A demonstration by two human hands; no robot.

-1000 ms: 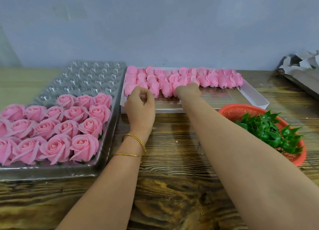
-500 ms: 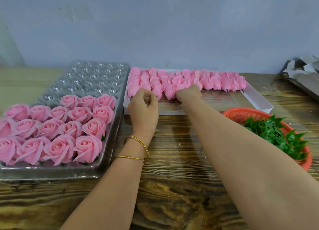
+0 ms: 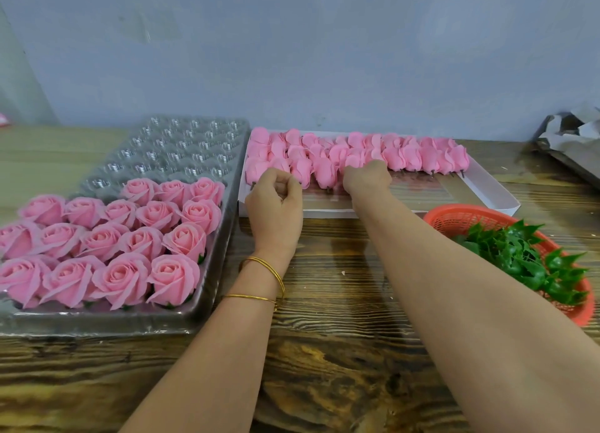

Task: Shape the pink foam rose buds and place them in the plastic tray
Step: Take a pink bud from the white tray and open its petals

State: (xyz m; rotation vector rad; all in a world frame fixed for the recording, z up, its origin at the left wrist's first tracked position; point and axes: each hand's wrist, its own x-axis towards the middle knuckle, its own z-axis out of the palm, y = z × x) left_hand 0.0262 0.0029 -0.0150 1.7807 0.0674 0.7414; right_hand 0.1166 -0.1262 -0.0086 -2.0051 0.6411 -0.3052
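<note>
Our left hand (image 3: pixel 276 202) curls and our right hand (image 3: pixel 367 179) digs among the buds (image 3: pixel 428 160) in the box (image 3: pixel 490 190); whether either grasps one, we cannot tell. Tugging may crush petals or drag neighbours.

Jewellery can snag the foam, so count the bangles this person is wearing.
2. One gold bangle circles the left wrist just behind the left hand; the second bangle sits farther up that forearm. None shows on the right arm, though its underside is hidden.

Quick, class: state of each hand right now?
Left hand: fingers curled beside rose buds; hold cannot be told.
Right hand: fingers hidden among buds; cannot be told.
</note>
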